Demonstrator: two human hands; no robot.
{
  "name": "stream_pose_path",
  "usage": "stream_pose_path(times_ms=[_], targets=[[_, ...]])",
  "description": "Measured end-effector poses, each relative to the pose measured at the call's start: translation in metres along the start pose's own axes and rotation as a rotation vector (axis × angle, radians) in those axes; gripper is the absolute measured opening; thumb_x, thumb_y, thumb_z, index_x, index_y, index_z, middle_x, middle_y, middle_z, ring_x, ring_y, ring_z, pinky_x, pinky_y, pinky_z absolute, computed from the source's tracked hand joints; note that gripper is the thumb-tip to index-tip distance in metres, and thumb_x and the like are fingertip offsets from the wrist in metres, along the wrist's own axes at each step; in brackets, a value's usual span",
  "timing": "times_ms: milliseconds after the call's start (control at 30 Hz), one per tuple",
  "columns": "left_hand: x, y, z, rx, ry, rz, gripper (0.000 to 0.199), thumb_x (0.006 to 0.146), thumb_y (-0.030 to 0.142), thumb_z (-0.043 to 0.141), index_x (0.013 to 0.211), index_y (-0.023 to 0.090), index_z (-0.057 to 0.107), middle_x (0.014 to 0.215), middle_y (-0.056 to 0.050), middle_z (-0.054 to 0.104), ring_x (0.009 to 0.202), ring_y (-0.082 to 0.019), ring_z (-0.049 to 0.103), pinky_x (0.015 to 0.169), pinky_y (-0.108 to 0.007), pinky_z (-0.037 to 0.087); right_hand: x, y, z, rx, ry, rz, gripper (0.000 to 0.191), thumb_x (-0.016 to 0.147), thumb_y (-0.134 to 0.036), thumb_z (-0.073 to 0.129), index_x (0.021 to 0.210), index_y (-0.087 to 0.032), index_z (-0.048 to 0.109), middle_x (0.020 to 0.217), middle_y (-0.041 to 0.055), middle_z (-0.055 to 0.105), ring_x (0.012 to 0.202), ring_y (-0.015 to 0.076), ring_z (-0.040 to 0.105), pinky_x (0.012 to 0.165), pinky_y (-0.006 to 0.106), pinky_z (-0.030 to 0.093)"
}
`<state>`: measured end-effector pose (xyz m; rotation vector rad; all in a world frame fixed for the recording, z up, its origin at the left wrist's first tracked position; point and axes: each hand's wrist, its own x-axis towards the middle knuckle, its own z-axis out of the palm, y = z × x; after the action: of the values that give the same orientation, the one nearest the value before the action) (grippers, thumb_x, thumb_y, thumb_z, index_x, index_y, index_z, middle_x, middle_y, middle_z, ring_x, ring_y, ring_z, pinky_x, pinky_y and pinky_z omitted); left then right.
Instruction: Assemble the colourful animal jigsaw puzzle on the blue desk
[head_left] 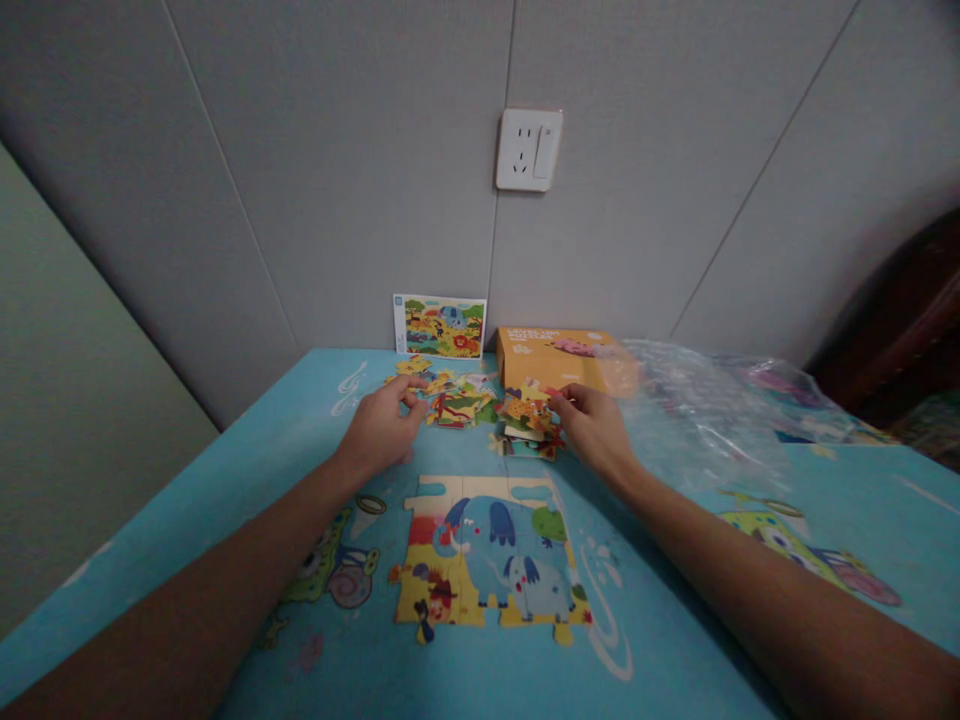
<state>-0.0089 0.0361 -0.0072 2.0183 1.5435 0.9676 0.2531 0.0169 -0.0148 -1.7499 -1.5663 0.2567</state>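
A joined section of jigsaw puzzle [491, 560] showing two blue elephants lies flat between my forearms. Beyond it, loose puzzle pieces [459, 405] are heaped at the left, and a stacked pile of puzzle pieces [529, 425] sits to the right. My left hand [384, 422] is at the left edge of the loose heap, fingers slightly bent and apart, with nothing visible in them. At the right pile, my right hand [595, 428] pinches a reddish puzzle piece [553, 393] between thumb and fingers; much of that piece is hidden.
A picture card [440, 327] with an animal scene leans against the grey wall. Beside it is an orange puzzle box [555, 358], partly under a clear plastic bag [697, 410]. The table wears a blue cartoon cloth [300, 440]. A white socket [529, 150] is on the wall.
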Motion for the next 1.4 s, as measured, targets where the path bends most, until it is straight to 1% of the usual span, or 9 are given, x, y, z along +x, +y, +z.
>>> stream_pose_path(times_ms=[200, 333, 433, 633, 700, 867, 1033, 1233, 1400], targets=[[0.003, -0.006, -0.001, 0.241, 0.017, -0.013, 0.030, 0.082, 0.025, 0.048, 0.107, 0.016, 0.061, 0.087, -0.002, 0.066, 0.045, -0.010, 0.056, 0.059, -0.025, 0.046, 0.000, -0.001, 0.001, -0.188, -0.124, 0.064, 0.034, 0.084, -0.039, 0.049, 0.063, -0.017, 0.063, 0.061, 0.0085, 0.063, 0.057, 0.0176, 0.055, 0.050, 0.027, 0.027], [0.004, -0.009, 0.001, 0.359, -0.008, -0.012, 0.032, 0.081, 0.031, 0.054, 0.107, 0.015, 0.064, 0.094, -0.007, 0.066, 0.074, -0.020, 0.065, 0.074, -0.030, 0.048, 0.001, -0.001, -0.001, -0.244, -0.126, 0.102, 0.029, 0.078, -0.043, 0.056, 0.062, -0.019, 0.062, 0.061, 0.0076, 0.064, 0.057, 0.0181, 0.055, 0.050, 0.027, 0.028], [0.005, -0.014, 0.002, 0.423, -0.011, -0.021, 0.038, 0.081, 0.035, 0.056, 0.112, 0.015, 0.064, 0.104, -0.012, 0.064, 0.095, -0.026, 0.062, 0.087, -0.035, 0.047, 0.002, -0.001, -0.002, -0.254, -0.115, 0.092, 0.026, 0.077, -0.041, 0.057, 0.063, -0.019, 0.060, 0.061, 0.0061, 0.063, 0.057, 0.0176, 0.054, 0.050, 0.027, 0.029], [0.022, -0.038, -0.013, 0.572, 0.131, -0.086, 0.049, 0.080, 0.044, 0.056, 0.121, 0.017, 0.060, 0.125, -0.014, 0.057, 0.110, -0.031, 0.058, 0.095, -0.039, 0.044, -0.001, -0.004, -0.001, -0.207, -0.104, 0.058, 0.024, 0.078, -0.037, 0.055, 0.061, -0.019, 0.056, 0.060, 0.0043, 0.061, 0.057, 0.0164, 0.053, 0.050, 0.026, 0.028], [0.029, -0.046, -0.019, 0.561, 0.135, -0.114, 0.056, 0.081, 0.050, 0.055, 0.126, 0.018, 0.056, 0.130, -0.013, 0.055, 0.113, -0.030, 0.056, 0.095, -0.038, 0.044, -0.002, -0.005, -0.001, -0.167, -0.098, 0.052, 0.024, 0.078, -0.035, 0.055, 0.061, -0.019, 0.055, 0.060, 0.0038, 0.061, 0.057, 0.0156, 0.053, 0.051, 0.026, 0.029], [0.034, -0.053, -0.020, 0.568, 0.009, -0.151, 0.058, 0.078, 0.064, 0.050, 0.119, 0.025, 0.063, 0.125, -0.008, 0.062, 0.109, -0.032, 0.058, 0.087, -0.040, 0.047, -0.004, -0.005, 0.000, -0.086, -0.066, 0.032, 0.023, 0.078, -0.034, 0.055, 0.061, -0.019, 0.054, 0.059, 0.0027, 0.061, 0.055, 0.0141, 0.053, 0.051, 0.025, 0.029], [0.034, -0.051, -0.017, 0.585, 0.044, -0.164, 0.042, 0.080, 0.052, 0.053, 0.109, 0.025, 0.067, 0.117, -0.006, 0.067, 0.103, -0.029, 0.062, 0.081, -0.034, 0.047, -0.006, -0.007, 0.004, -0.053, -0.077, -0.007, 0.023, 0.079, -0.034, 0.054, 0.061, -0.019, 0.052, 0.054, 0.0008, 0.059, 0.050, 0.0132, 0.052, 0.049, 0.024, 0.028], [0.035, -0.055, -0.020, 0.531, 0.218, -0.157, 0.030, 0.087, 0.038, 0.045, 0.092, 0.021, 0.069, 0.092, -0.005, 0.073, 0.084, -0.024, 0.066, 0.071, -0.030, 0.045, -0.008, -0.009, 0.004, 0.007, -0.076, -0.005, 0.023, 0.078, -0.033, 0.054, 0.061, -0.019, 0.051, 0.053, 0.0007, 0.059, 0.050, 0.0134, 0.053, 0.049, 0.024, 0.031], [0.038, -0.053, -0.020, 0.424, 0.334, -0.195, 0.028, 0.087, 0.032, 0.043, 0.078, 0.018, 0.066, 0.074, -0.005, 0.070, 0.071, -0.021, 0.063, 0.064, -0.028, 0.041, -0.011, -0.008, 0.007, 0.120, -0.108, -0.047, 0.025, 0.079, -0.036, 0.053, 0.061, -0.020, 0.048, 0.052, -0.0005, 0.056, 0.047, 0.0124, 0.051, 0.046, 0.023, 0.030]])
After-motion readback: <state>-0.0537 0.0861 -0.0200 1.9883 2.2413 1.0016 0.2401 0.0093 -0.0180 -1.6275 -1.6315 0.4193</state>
